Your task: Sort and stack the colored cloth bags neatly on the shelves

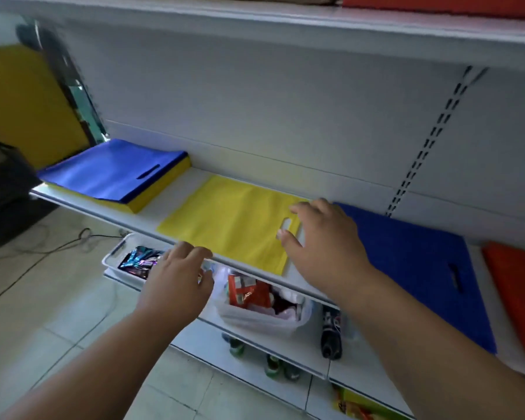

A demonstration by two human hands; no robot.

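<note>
A white metal shelf (176, 189) runs across the middle of the frame, and a single yellow cloth bag (231, 219) lies flat on it near the centre, its cut-out handle slot toward the right. The right hand (325, 247) is over that handle end, fingers spread and only slightly bent, with the fingertips (281, 234) at the slot; whether they press the cloth or hover just above it cannot be told. The left hand (176, 283) is at the shelf's front lip, lower centre of the frame, its fingers together and curled over the edge just beside the yellow bag's near side, holding nothing. In the left part of the frame, on the same shelf, sits a stack of bags (115, 174) with blue ones on top and yellow beneath. Right of the right hand lies a blue bag (422, 262), and at the far right edge an orange bag (519, 286). More orange cloth (443, 4) shows on the top shelf at the upper right. On the lower shelf are a white basket (115, 256) of shiny packets and a clear plastic bag (264, 313) with an orange-red wrapper inside; its printing is too blurred to read. No other writing or brand is legible.
</note>
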